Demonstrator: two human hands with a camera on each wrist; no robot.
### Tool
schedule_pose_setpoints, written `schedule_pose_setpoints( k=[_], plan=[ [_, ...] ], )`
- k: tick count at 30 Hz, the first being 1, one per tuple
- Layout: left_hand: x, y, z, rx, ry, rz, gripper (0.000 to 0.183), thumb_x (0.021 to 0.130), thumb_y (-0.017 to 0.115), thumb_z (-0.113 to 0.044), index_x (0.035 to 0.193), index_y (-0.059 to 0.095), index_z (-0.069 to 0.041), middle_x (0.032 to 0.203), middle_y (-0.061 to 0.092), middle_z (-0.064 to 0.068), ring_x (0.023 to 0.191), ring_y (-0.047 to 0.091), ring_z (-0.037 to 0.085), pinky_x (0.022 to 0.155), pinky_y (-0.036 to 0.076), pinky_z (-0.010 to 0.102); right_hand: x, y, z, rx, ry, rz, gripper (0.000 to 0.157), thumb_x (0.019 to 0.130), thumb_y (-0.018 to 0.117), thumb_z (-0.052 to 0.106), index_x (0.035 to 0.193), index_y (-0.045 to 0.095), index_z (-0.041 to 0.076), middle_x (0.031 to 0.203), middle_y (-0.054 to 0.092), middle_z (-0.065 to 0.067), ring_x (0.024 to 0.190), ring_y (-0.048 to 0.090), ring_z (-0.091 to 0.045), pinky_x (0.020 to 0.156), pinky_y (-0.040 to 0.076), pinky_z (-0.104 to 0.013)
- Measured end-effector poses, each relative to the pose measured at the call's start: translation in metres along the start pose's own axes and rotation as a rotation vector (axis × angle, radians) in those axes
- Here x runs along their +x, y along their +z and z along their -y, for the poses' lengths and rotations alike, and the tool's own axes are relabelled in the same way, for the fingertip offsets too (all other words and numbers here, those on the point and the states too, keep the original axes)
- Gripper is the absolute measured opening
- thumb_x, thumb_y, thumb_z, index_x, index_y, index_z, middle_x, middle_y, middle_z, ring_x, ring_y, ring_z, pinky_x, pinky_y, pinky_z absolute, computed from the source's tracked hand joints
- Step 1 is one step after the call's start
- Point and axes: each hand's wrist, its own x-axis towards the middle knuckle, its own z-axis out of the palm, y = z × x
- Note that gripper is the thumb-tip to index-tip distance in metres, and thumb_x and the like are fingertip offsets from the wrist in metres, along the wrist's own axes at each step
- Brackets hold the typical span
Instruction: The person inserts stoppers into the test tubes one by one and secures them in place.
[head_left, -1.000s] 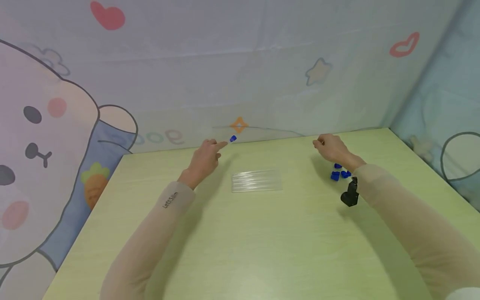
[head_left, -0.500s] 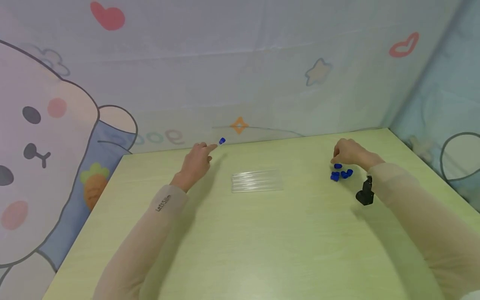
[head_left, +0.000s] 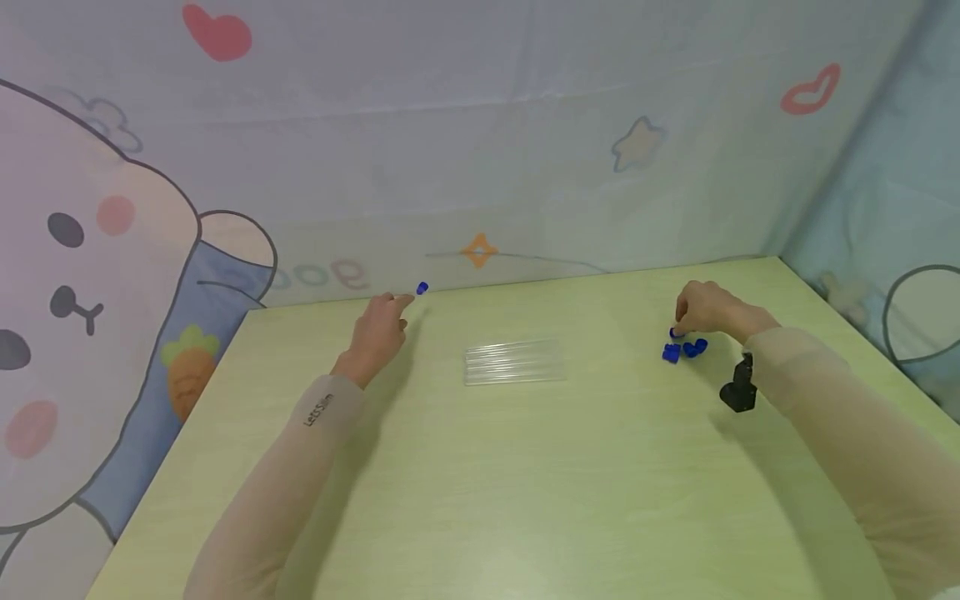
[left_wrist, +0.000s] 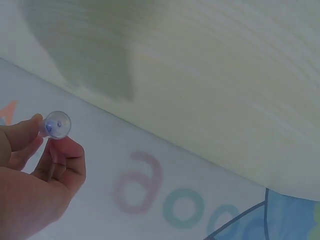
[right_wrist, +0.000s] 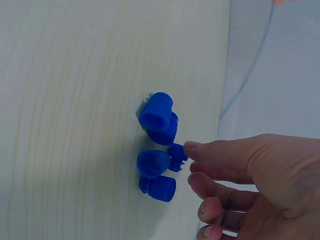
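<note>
Blue caps [right_wrist: 153, 164] lie clustered, a clear tube [left_wrist: 59, 125] aloft.

The sleeves [head_left: 847, 450] are beige, the left lettered "LetsSlim".

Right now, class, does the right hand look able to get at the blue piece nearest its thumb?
Probably yes: the right hand is right beside that blue piece with nothing visible between them, though other blue pieces crowd its far side.

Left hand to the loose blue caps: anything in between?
Head view: clear tubes lie side by side on the table between left hand and blue caps, slightly nearer the wearer.
</note>
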Motion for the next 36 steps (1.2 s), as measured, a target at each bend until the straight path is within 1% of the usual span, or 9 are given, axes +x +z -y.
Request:
schedule_pose_setpoints(
  k=[3, 7, 12, 15, 19, 22, 23, 27, 36],
  plan=[
    [-0.003, 0.0, 0.005, -0.009, -0.025, 0.004, 0.048, 0.094, 0.052, 0.002, 0.141, 0.047, -0.005, 0.128, 0.055, 0.023, 0.12, 0.051, 0.04, 0.081, 0.053, 0.053, -0.002, 0.0, 0.001, 0.011, -0.001, 0.012, 0.023, 0.084, 0.068, 0.011, 0.098, 0.068, -0.008, 0.092, 0.069, -0.02, 0.082, 0.062, -0.029, 0.074, 0.052, -0.045],
    [-0.005, 0.001, 0.011, 0.004, -0.044, 0.008, 0.047, 0.094, 0.052, 0.002, 0.14, 0.046, -0.003, 0.127, 0.055, 0.026, 0.119, 0.052, 0.043, 0.085, 0.052, 0.055, -0.003, 0.0, 0.001, 0.017, -0.009, 0.011, 0.023, 0.083, 0.068, 0.01, 0.098, 0.067, -0.008, 0.091, 0.069, -0.019, 0.079, 0.06, -0.027, 0.072, 0.052, -0.043],
    [-0.008, 0.002, 0.019, 0.02, -0.077, 0.023, 0.046, 0.094, 0.053, 0.001, 0.14, 0.045, 0.0, 0.128, 0.055, 0.028, 0.118, 0.052, 0.044, 0.089, 0.051, 0.056, -0.002, 0.001, 0.0, 0.013, -0.003, 0.012, 0.026, 0.083, 0.069, 0.01, 0.1, 0.067, -0.009, 0.095, 0.068, -0.021, 0.081, 0.06, -0.028, 0.075, 0.052, -0.046],
    [-0.009, 0.003, 0.023, 0.024, -0.098, 0.027, 0.045, 0.095, 0.05, 0.001, 0.139, 0.044, 0.002, 0.129, 0.053, 0.029, 0.119, 0.052, 0.045, 0.092, 0.049, 0.057, -0.003, 0.001, 0.001, 0.008, 0.003, 0.016, 0.028, 0.083, 0.07, 0.011, 0.102, 0.066, -0.01, 0.098, 0.067, -0.023, 0.083, 0.06, -0.029, 0.077, 0.052, -0.047],
    [-0.011, 0.004, 0.027, 0.008, -0.119, 0.025, 0.042, 0.095, 0.047, 0.002, 0.137, 0.045, 0.005, 0.128, 0.053, 0.031, 0.116, 0.053, 0.046, 0.093, 0.048, 0.057, -0.003, 0.001, 0.002, 0.004, 0.008, 0.02, 0.03, 0.083, 0.071, 0.011, 0.102, 0.066, -0.01, 0.099, 0.066, -0.024, 0.083, 0.06, -0.03, 0.077, 0.052, -0.047],
    [-0.013, 0.004, 0.028, -0.007, -0.137, 0.027, 0.041, 0.094, 0.046, 0.003, 0.134, 0.046, 0.007, 0.125, 0.054, 0.032, 0.114, 0.053, 0.046, 0.092, 0.048, 0.056, -0.003, 0.001, 0.002, 0.005, 0.014, 0.024, 0.031, 0.083, 0.071, 0.011, 0.104, 0.066, -0.01, 0.103, 0.065, -0.026, 0.085, 0.06, -0.031, 0.079, 0.052, -0.049],
    [-0.014, 0.004, 0.028, -0.003, -0.134, 0.015, 0.04, 0.093, 0.047, 0.003, 0.132, 0.048, 0.007, 0.122, 0.055, 0.032, 0.111, 0.055, 0.046, 0.089, 0.05, 0.056, -0.003, 0.001, 0.002, 0.005, 0.017, 0.026, 0.031, 0.083, 0.071, 0.011, 0.105, 0.065, -0.01, 0.104, 0.065, -0.027, 0.086, 0.06, -0.032, 0.08, 0.052, -0.049],
    [-0.015, 0.004, 0.029, -0.006, -0.152, 0.022, 0.04, 0.092, 0.046, 0.003, 0.132, 0.049, 0.007, 0.121, 0.056, 0.032, 0.11, 0.055, 0.046, 0.089, 0.049, 0.055, -0.003, 0.001, 0.002, 0.011, 0.021, 0.03, 0.03, 0.083, 0.07, 0.011, 0.106, 0.065, -0.01, 0.107, 0.063, -0.028, 0.089, 0.06, -0.033, 0.083, 0.051, -0.052],
    [-0.018, 0.004, 0.031, 0.01, -0.18, 0.065, 0.04, 0.093, 0.042, 0.0, 0.132, 0.047, 0.006, 0.121, 0.055, 0.032, 0.112, 0.054, 0.046, 0.091, 0.048, 0.057, -0.002, 0.004, -0.001, 0.001, 0.015, 0.03, 0.024, 0.082, 0.071, 0.009, 0.1, 0.067, -0.008, 0.097, 0.066, -0.022, 0.08, 0.057, -0.026, 0.079, 0.051, -0.047]
  ],
)
